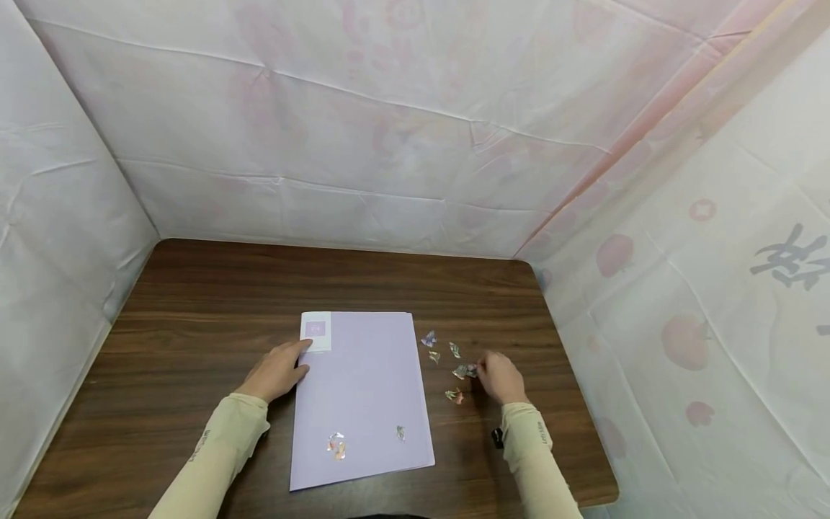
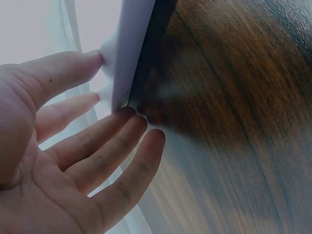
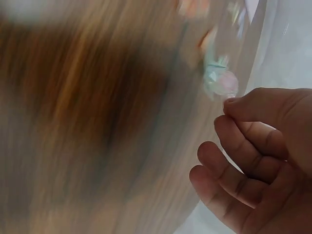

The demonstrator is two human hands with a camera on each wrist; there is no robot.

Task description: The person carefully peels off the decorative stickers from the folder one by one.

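Note:
A lilac folder (image 1: 359, 396) lies flat on the dark wooden table (image 1: 194, 303), with a small white label (image 1: 316, 330) at its far left corner. My left hand (image 1: 302, 358) rests on the folder's left edge; the left wrist view shows my left hand (image 2: 100, 80) with straight fingers touching the folder's edge (image 2: 129, 53). Two small shiny paper pieces (image 1: 336, 445) (image 1: 400, 432) lie on the folder. Several more (image 1: 433, 347) lie on the table to its right. My right hand (image 1: 481, 369) has curled fingers, its fingertips pinching one piece (image 1: 464, 371). That piece (image 3: 220, 80) shows blurred at the tips of my right hand (image 3: 226, 109).
White and pink sheeting (image 1: 389, 144) walls the table on the left, back and right. The table's rounded right corner (image 1: 603, 494) is close to my right forearm. Another shiny piece (image 1: 455, 395) lies just beside my right wrist.

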